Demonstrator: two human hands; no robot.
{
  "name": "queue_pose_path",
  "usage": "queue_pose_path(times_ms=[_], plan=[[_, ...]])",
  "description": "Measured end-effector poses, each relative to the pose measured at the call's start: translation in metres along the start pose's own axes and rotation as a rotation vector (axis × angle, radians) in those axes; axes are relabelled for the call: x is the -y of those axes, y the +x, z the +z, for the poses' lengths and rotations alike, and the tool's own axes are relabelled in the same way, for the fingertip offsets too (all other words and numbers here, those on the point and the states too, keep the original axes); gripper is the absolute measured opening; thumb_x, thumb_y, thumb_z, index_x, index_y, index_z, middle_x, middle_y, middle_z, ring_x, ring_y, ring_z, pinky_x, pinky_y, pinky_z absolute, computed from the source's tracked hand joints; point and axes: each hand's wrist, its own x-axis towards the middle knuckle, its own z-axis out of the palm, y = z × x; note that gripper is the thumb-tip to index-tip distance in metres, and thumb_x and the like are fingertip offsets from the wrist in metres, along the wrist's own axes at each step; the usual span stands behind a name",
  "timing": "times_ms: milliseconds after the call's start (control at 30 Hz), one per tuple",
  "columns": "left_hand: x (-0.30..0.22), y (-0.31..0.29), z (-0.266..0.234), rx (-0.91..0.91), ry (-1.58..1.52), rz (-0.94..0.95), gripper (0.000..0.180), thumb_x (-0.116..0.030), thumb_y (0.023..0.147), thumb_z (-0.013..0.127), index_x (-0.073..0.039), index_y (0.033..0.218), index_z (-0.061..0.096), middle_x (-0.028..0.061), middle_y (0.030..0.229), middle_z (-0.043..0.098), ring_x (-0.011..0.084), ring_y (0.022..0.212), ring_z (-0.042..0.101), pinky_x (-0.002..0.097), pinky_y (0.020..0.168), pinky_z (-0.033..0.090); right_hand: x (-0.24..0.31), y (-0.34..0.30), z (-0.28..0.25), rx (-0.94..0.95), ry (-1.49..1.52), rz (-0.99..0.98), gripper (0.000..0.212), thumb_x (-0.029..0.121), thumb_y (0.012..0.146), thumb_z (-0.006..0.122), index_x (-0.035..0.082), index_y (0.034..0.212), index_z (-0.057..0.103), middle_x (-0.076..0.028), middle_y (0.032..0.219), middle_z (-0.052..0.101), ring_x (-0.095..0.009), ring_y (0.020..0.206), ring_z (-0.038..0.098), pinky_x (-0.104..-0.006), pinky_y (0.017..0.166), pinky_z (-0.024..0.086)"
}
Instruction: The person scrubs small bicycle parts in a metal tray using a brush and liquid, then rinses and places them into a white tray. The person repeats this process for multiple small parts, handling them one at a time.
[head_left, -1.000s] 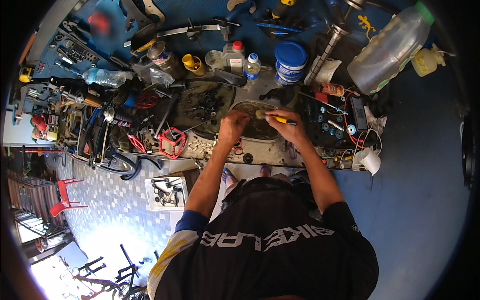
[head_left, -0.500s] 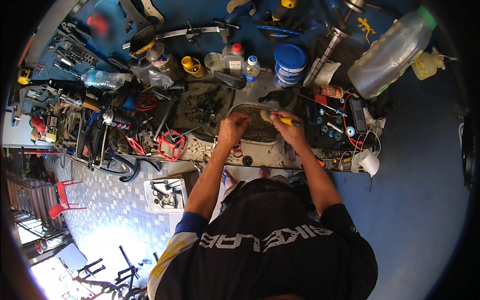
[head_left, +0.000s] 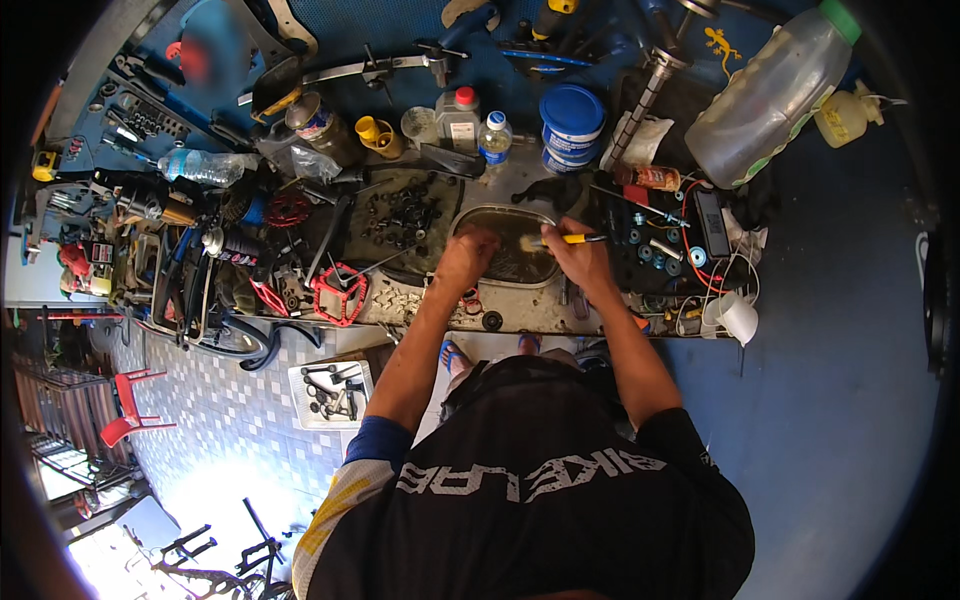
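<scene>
A shallow tray (head_left: 512, 282) of murky brown liquid lies on the workbench in front of me. My right hand (head_left: 584, 264) grips a brush (head_left: 580, 239) with a yellow handle and black end. Its pale bristles point left over the middle of the tray; I cannot tell whether they touch the liquid. At the tray's left side, my left hand (head_left: 466, 259) is closed with its fingertips pinched together. Whatever it may hold is too small or hidden. Left of the tray, a dark mat (head_left: 385, 250) carries several small dark metal parts.
A red pedal (head_left: 341, 293) and a red chainring (head_left: 288, 208) lie to the left. Behind the tray stand a small bottle (head_left: 495, 140), a grey jug (head_left: 458, 125) and a blue-lidded tub (head_left: 572, 130). Bolts and a black device (head_left: 713, 226) lie right. A white basket (head_left: 330, 420) stands below the bench.
The brush has dipped slightly at its bristle end, and its handle now lies more level in my right hand. My left hand stays pinched at the tray's left side.
</scene>
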Motion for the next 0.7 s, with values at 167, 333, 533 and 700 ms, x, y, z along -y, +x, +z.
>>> queue_pose_path(times_ms=[167, 333, 533, 700], plan=[[-0.011, -0.005, -0.003, -0.075, -0.003, 0.076, 0.016, -0.006, 0.086, 0.073, -0.002, 0.102, 0.075, 0.0204, 0.106, 0.073, 0.0362, 0.095, 0.072, 0.0422, 0.079, 0.056, 0.045, -0.004, 0.014, 0.007, 0.114, -0.176, 0.04, 0.046, 0.096, 0.068, 0.005, 0.095, 0.07, -0.012, 0.078, 0.071, -0.024, 0.07, 0.069, -0.0372, 0.066, 0.053], [-0.02, -0.009, -0.023, 0.088, -0.165, -0.096, 0.015, -0.007, 0.088, 0.072, -0.003, 0.102, 0.075, 0.0178, 0.094, 0.075, 0.036, 0.09, 0.074, 0.042, 0.078, 0.056, 0.045, 0.004, -0.008, 0.016, 0.09, -0.118, 0.04, 0.044, 0.096, 0.068, 0.004, 0.093, 0.069, -0.011, 0.075, 0.067, -0.02, 0.067, 0.064, -0.0361, 0.064, 0.05], [-0.019, -0.008, -0.027, 0.095, -0.155, -0.083, 0.015, -0.012, 0.091, 0.072, -0.004, 0.103, 0.076, 0.0188, 0.095, 0.075, 0.034, 0.086, 0.074, 0.0418, 0.074, 0.055, 0.036, 0.013, -0.004, -0.045, 0.12, -0.123, 0.041, 0.043, 0.095, 0.071, 0.003, 0.089, 0.068, -0.007, 0.069, 0.063, -0.015, 0.064, 0.059, -0.0351, 0.062, 0.048], [-0.025, -0.006, -0.03, 0.132, -0.163, -0.164, 0.017, -0.016, 0.091, 0.074, -0.004, 0.104, 0.076, 0.0177, 0.091, 0.074, 0.0321, 0.085, 0.074, 0.0411, 0.073, 0.054, 0.034, 0.011, 0.005, 0.009, 0.113, -0.131, 0.046, 0.048, 0.095, 0.069, 0.002, 0.09, 0.068, -0.011, 0.073, 0.068, -0.022, 0.067, 0.066, -0.0366, 0.065, 0.05]])
